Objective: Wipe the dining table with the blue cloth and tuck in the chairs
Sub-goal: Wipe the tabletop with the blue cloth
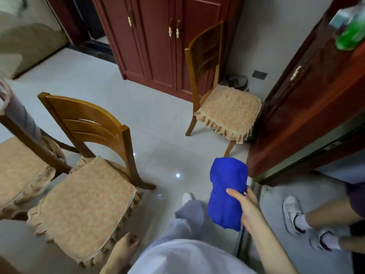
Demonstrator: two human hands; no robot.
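My right hand (247, 209) grips a bunched blue cloth (227, 191) in the air above the floor at lower right. My left hand (123, 247) hangs low beside the front corner of the nearest wooden chair (87, 186), with loosely curled fingers and nothing in it. That chair has a frilled beige cushion and its back faces away from me. A second chair (17, 161) stands to its left, partly cut off. A third chair (223, 107) stands apart near the red cabinet. The dining table is not in view.
A red wooden cabinet (158, 46) stands at the back and a red sideboard (308, 103) at the right, with a green object (349, 36) on top. Another person's legs and white shoes (296, 216) are at lower right. Pale tiled floor (158, 135) lies between the chairs.
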